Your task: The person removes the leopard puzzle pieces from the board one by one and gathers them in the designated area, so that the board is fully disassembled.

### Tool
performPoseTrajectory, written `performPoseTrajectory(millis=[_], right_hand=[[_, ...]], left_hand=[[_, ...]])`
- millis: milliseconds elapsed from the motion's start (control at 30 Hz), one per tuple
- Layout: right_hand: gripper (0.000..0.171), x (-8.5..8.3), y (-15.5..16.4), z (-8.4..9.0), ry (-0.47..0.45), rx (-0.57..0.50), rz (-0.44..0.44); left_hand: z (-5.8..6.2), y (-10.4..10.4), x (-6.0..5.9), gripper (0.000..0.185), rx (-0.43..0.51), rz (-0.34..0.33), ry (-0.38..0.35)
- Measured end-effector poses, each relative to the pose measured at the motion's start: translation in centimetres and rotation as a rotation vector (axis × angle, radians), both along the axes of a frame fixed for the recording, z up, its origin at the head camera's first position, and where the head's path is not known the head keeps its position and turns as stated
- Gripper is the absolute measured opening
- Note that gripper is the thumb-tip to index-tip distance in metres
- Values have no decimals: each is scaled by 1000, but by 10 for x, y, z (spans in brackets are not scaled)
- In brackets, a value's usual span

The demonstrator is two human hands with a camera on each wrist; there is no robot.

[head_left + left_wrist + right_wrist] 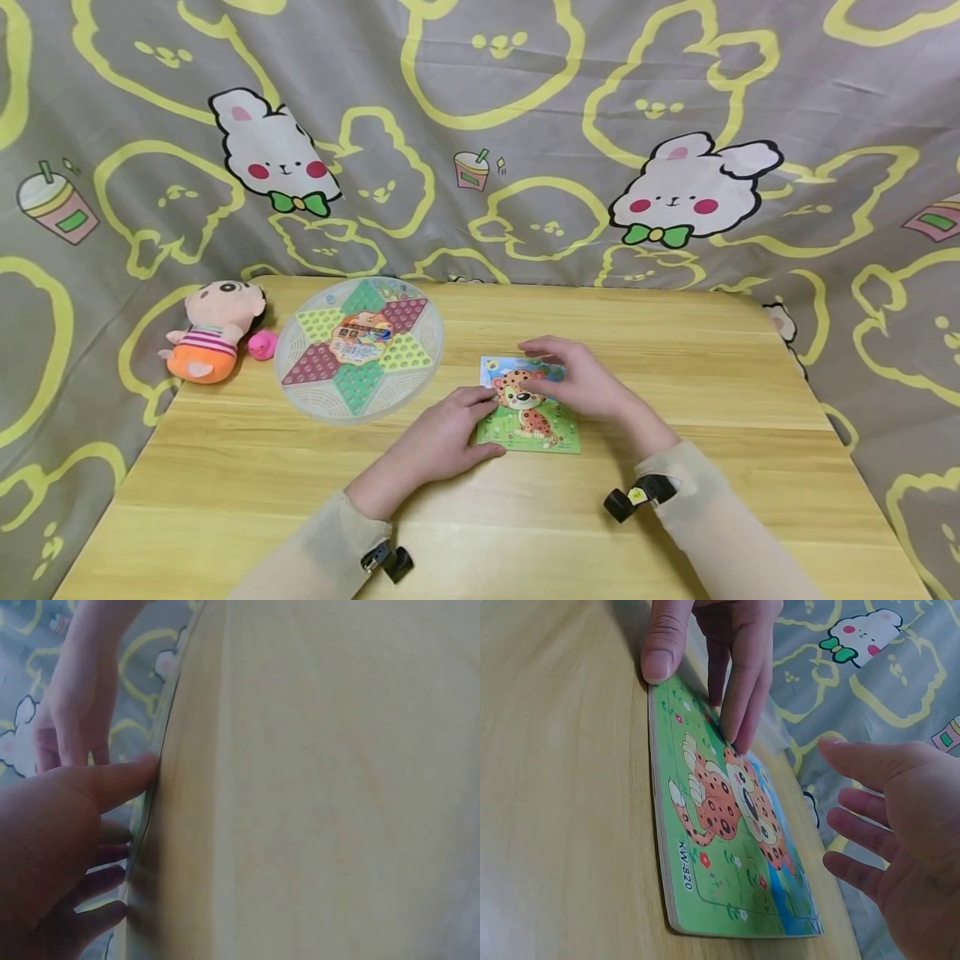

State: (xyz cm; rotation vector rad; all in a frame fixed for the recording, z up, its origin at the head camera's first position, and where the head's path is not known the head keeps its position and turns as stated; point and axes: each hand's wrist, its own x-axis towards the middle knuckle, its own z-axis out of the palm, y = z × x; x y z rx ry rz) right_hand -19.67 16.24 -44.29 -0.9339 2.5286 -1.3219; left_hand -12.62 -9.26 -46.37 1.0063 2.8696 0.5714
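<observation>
A flat wooden puzzle board [534, 429] with a spotted leopard on green grass and blue sky lies on the table in the head view. My left hand [450, 429] rests at its left side. In the right wrist view, the left thumb [660, 664] touches the board's edge and straight fingers rest on its face. Above the board's upper right part hovers my right hand [588, 383], its fingers spread and holding nothing. The board [727, 862] shows "KW-820" printed at one corner; in the left wrist view only its thin edge shows beside the left hand [52, 840].
Left of the board lies a round Chinese checkers board [300, 400] in clear wrapping. Beyond it are a small pink rubber duck [262, 344] and a plush doll [213, 329] in orange. A patterned curtain [525, 150] hangs behind the wooden table [675, 333].
</observation>
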Motion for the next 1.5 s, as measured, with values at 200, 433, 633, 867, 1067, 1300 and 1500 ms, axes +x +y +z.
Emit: performPoseTrajectory(millis=[200, 433, 633, 867, 1067, 1300, 1500], right_hand=[[51, -6, -4, -3, -23, -35, 19], [53, -13, -9, -7, -64, -42, 39], [53, -17, -14, -7, -81, 28, 40], [48, -25, -21, -8, -70, 75, 73], [45, -32, -29, -10, -32, 114, 105], [42, -40, -38, -19, -26, 183, 134], [35, -44, -42, -22, -7, 232, 169]], left_hand=[[2, 1, 0, 72, -32, -3, 2], [3, 3, 2, 72, -97, -21, 58], [3, 3, 3, 73, -115, -9, 32], [8, 3, 1, 72, -85, 12, -95], [9, 3, 1, 72, -75, 10, -130], [7, 0, 1, 72, -59, 4, -134], [5, -1, 1, 72, -36, 1, -155]])
